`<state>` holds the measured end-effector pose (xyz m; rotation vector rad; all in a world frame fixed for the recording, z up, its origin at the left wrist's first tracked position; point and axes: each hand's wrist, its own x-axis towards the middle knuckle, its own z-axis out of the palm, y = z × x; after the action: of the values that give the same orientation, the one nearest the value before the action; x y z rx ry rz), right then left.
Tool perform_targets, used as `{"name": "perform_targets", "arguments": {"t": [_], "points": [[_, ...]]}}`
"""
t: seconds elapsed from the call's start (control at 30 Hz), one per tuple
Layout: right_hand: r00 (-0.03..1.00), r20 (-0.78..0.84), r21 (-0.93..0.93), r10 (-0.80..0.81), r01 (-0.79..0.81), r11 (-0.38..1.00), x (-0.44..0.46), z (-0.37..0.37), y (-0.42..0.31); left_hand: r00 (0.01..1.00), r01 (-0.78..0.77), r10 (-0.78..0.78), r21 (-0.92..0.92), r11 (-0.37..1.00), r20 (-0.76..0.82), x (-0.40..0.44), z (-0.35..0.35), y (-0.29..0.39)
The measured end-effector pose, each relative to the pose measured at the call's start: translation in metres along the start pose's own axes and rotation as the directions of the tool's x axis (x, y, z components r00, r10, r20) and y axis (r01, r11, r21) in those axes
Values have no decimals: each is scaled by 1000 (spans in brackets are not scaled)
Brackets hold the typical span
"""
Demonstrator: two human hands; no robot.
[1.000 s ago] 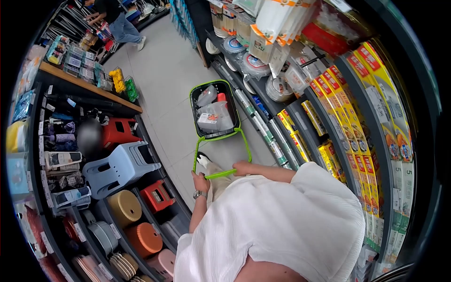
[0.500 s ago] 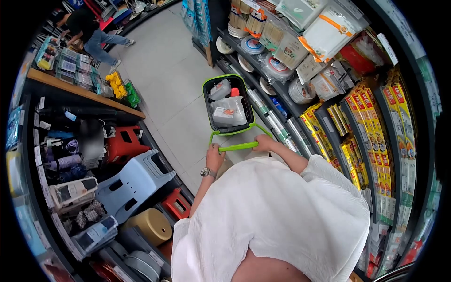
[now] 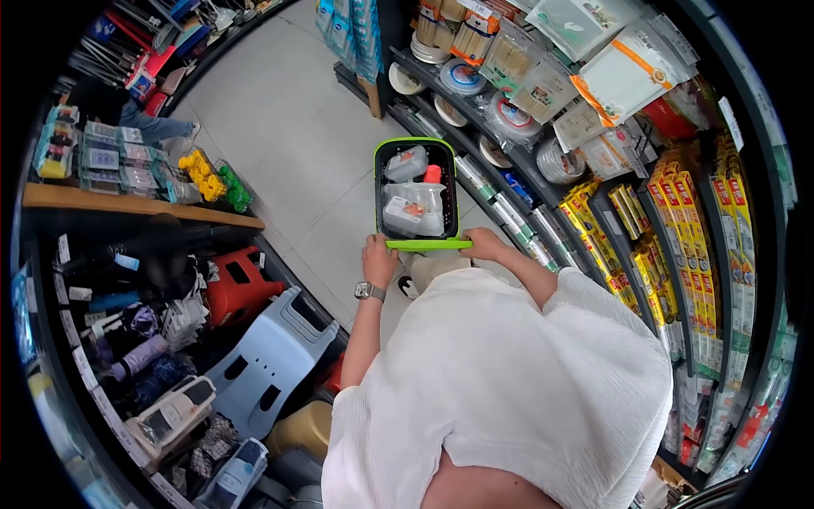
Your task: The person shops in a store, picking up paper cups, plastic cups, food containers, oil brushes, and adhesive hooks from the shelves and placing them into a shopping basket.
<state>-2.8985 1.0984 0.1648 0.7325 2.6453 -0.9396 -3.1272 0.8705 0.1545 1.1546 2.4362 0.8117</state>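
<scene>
A black shopping basket (image 3: 384, 188) with a bright green rim sits in front of me, low in the aisle. Its green handle (image 3: 428, 244) runs across the near end, close to the rim. My left hand (image 3: 379, 259), with a watch on the wrist, is closed round the left end of the handle. At the right end, my right hand (image 3: 486, 244) grips the same handle. Inside the basket lie a clear plastic package (image 3: 407, 164), a red item (image 3: 433, 174) and a larger clear package with a white label (image 3: 414, 210).
Shelves on the right hold packaged plates (image 3: 514, 119) and yellow boxes (image 3: 682, 222). To the left are a blue plastic stool (image 3: 275, 356), a red stool (image 3: 242, 284) and folded umbrellas (image 3: 140, 356). Behind the left shelf, a person's jeans leg (image 3: 161, 127) shows. Grey floor tiles (image 3: 271, 110) run ahead.
The handle has come closer to the basket's near rim, with both hands still on it. My view has shifted, and the person at upper left is now mostly hidden by the shelf.
</scene>
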Motion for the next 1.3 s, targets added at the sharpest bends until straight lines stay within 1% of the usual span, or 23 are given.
{"name": "perform_targets", "arguments": {"t": [0.07,0.1,0.13,0.17,0.23,0.3,0.37,0.5,0.53,0.57,0.63,0.7,0.73,0.8,0.83,0.9,0.97,1.03,1.07,1.1,1.17,1.23,1.3], "points": [[1000,0,-33,30,-30,999,16,4,9,999,-42,41,33,999,20,16,-8,-8],[999,-15,-19,31,-31,999,24,7,11,996,-39,35,51,998,82,23,-14,-10],[994,52,-32,91,-90,995,28,0,3,989,-38,28,70,997,143,31,-20,-12],[982,116,-48,151,-146,988,35,-3,-1,988,-57,44,84,995,146,41,-23,-17],[979,86,-17,186,-185,983,46,-6,-8,988,-28,12,103,994,151,56,-28,-31],[967,-29,76,254,-251,965,58,-5,-4,980,-65,41,116,991,194,77,-27,-48],[948,-72,105,311,-302,947,72,1,5,966,-116,83,123,986,244,96,-27,-65],[907,-161,102,390,-378,920,94,-1,14,913,-204,177,36,978,367,139,-29,-78],[901,-149,78,408,-401,913,96,-2,12,891,-221,195,17,975,410,146,-30,-82],[894,-136,53,427,-424,904,99,-1,9,868,-241,223,-16,970,443,155,-28,-90],[866,-188,72,464,-459,885,97,8,9,816,-299,296,-75,951,496,171,-28,-100],[832,-234,89,504,-497,863,102,7,-3,743,-421,447,-171,891,499,189,-25,-112],[818,-235,76,525,-523,849,98,3,-13,720,-442,476,-195,875,505,200,-23,-116],[798,-220,54,561,-565,824,91,9,-30,602,-424,548,-349,836,581,213,-24,-127],[775,-237,63,585,-589,806,91,17,-35,576,-444,574,-367,817,582,221,-24,-134],[752,-178,43,634,-638,769,93,33,-49,413,-569,616,-339,750,671,236,-28,-152],[731,-168,45,662,-665,746,100,42,-76,362,-589,642,-368,719,676,249,-55,-158],[707,-166,60,688,-689,722,116,53,-107,304,-600,571,-312,736,762,266,-80,-166],[689,-139,73,711,-709,701,126,59,-121,337,-603,578,-300,739,743,274,-93,-172],[672,-112,85,732,-728,681,135,65,-134,319,-619,591,-310,722,741,285,-108,-172],[655,-133,125,743,-733,669,151,81,-166,317,-631,567,-277,724,760,306,-135,-181],[714,-99,174,694,-674,718,168,92,-199,302,-642,617,-324,695,727,325,-152,-198],[770,-60,265,635,-601,754,187,109,-226,343,-676,610,-263,688,714,341,-173,-211]]}}
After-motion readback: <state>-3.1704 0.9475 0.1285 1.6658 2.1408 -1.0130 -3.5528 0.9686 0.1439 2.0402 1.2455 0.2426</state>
